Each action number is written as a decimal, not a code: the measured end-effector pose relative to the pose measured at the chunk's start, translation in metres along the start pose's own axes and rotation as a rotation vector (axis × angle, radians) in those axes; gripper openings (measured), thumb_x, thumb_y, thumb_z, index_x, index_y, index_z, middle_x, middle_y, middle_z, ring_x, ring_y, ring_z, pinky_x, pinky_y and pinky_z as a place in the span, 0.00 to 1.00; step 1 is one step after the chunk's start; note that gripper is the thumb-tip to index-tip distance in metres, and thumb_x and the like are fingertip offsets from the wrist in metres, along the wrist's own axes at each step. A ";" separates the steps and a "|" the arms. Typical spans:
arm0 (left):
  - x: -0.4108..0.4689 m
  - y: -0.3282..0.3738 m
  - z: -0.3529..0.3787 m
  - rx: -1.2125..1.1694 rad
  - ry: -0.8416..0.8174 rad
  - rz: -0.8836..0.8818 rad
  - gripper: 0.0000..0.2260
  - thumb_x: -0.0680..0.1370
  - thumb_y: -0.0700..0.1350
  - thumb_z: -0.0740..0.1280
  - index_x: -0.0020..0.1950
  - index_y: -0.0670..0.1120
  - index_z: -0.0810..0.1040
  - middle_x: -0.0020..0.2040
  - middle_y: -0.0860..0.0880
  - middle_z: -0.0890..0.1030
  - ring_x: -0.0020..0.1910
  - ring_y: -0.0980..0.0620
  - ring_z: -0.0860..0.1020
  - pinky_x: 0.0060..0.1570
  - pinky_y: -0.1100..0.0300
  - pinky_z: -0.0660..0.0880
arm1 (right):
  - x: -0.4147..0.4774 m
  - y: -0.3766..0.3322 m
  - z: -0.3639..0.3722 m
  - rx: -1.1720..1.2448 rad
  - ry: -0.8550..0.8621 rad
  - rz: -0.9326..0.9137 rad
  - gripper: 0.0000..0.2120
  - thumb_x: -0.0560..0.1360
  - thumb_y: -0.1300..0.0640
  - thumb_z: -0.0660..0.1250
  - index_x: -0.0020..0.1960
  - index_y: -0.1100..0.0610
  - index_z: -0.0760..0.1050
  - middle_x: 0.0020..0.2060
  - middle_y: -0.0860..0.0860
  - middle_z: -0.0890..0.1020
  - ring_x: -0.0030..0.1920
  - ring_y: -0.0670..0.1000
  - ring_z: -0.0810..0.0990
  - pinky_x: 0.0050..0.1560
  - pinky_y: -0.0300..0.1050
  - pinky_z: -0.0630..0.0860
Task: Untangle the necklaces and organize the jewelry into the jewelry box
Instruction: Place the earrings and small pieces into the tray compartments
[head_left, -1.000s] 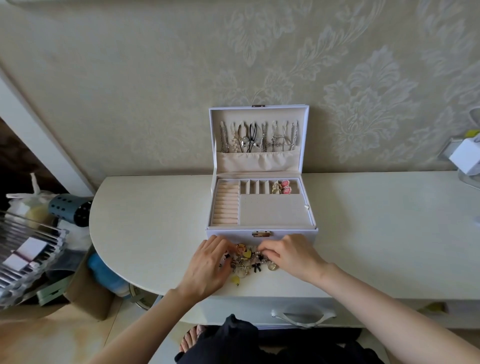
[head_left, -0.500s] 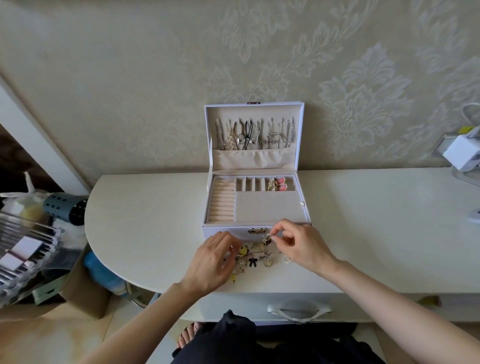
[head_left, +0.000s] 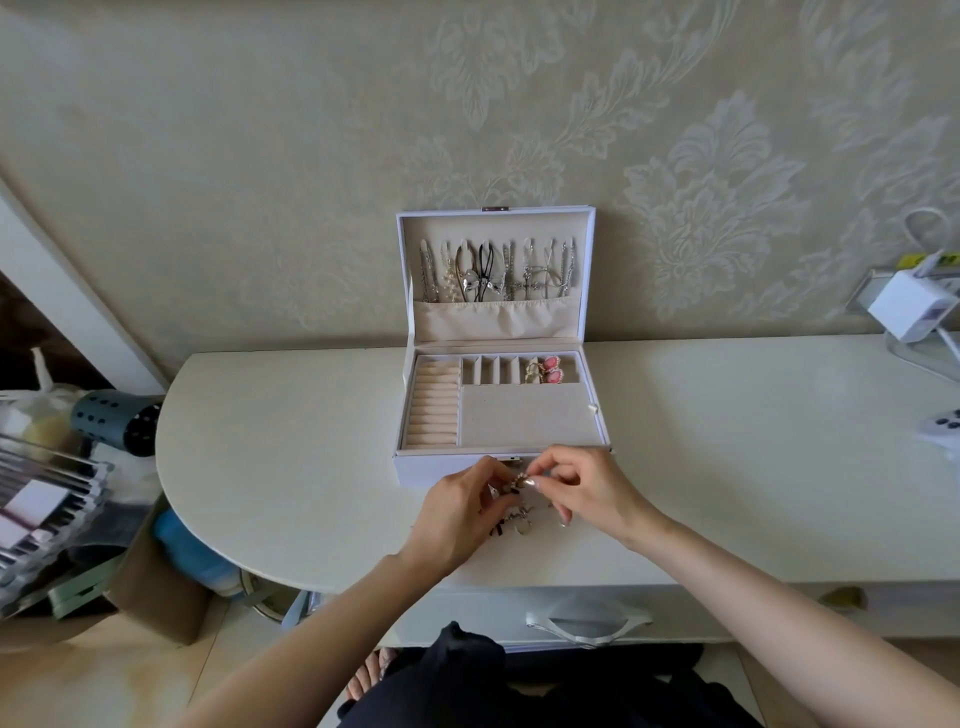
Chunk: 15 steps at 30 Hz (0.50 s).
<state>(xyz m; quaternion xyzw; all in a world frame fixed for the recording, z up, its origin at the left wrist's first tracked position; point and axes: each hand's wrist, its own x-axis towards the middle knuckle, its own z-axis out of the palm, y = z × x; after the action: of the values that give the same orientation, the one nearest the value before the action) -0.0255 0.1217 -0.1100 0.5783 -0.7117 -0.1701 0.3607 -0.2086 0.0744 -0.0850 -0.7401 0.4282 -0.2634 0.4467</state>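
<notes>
Head view, entry for this moment: we are logging a shift in grip. A second ago both hands were lying spread over the loose jewelry pile (head_left: 519, 522) on the table (head_left: 291, 457). Half a second ago the right hand (head_left: 587, 493) was already lifting one item out of it. Now the left hand (head_left: 460, 512) has come up to meet it, and both are working on a small gold piece (head_left: 519, 480) held just above the pile.

Hand state: the right thumb and forefinger are pinching the piece, with the other fingers curled loosely. The left fingers are curled in and gripping it from the opposite side. The piece is too small for us to say whether it is an earring, a charm or a bit of chain.

We are reading this as one item being separated from the heap, so sorting is moving on to the small items. The necklaces (head_left: 488, 273) are already hanging in the lid.

Position: the piece is sitting between the two sets of fingertips, right in front of the jewelry box (head_left: 421, 470) and close to its latch. The large flat compartment (head_left: 524, 415) is lying just beyond the hands. The rest of the pile is resting under and between the wrists.
</notes>
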 end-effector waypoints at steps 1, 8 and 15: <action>-0.001 -0.001 0.000 -0.005 0.005 0.003 0.09 0.73 0.45 0.72 0.51 0.44 0.78 0.41 0.53 0.81 0.34 0.57 0.73 0.36 0.67 0.70 | 0.000 0.001 -0.001 -0.011 0.007 -0.006 0.05 0.75 0.61 0.67 0.42 0.53 0.77 0.21 0.49 0.75 0.25 0.49 0.72 0.36 0.47 0.74; -0.004 0.001 -0.002 -0.099 0.016 -0.038 0.07 0.74 0.43 0.71 0.51 0.44 0.78 0.39 0.57 0.80 0.32 0.61 0.74 0.36 0.70 0.70 | 0.001 0.011 0.000 -0.294 0.112 -0.204 0.05 0.74 0.59 0.69 0.41 0.51 0.74 0.21 0.44 0.74 0.23 0.48 0.72 0.32 0.46 0.76; -0.002 0.009 -0.007 -0.257 -0.005 -0.126 0.07 0.75 0.35 0.67 0.43 0.48 0.75 0.36 0.55 0.81 0.32 0.57 0.77 0.36 0.67 0.72 | -0.004 0.009 -0.004 -0.603 0.235 -0.466 0.05 0.68 0.59 0.71 0.38 0.53 0.76 0.21 0.43 0.64 0.24 0.45 0.59 0.26 0.31 0.58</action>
<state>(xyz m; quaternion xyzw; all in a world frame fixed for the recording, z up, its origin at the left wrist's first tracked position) -0.0266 0.1274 -0.1005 0.5704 -0.6473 -0.2835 0.4187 -0.2173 0.0739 -0.0911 -0.8801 0.3553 -0.3030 0.0857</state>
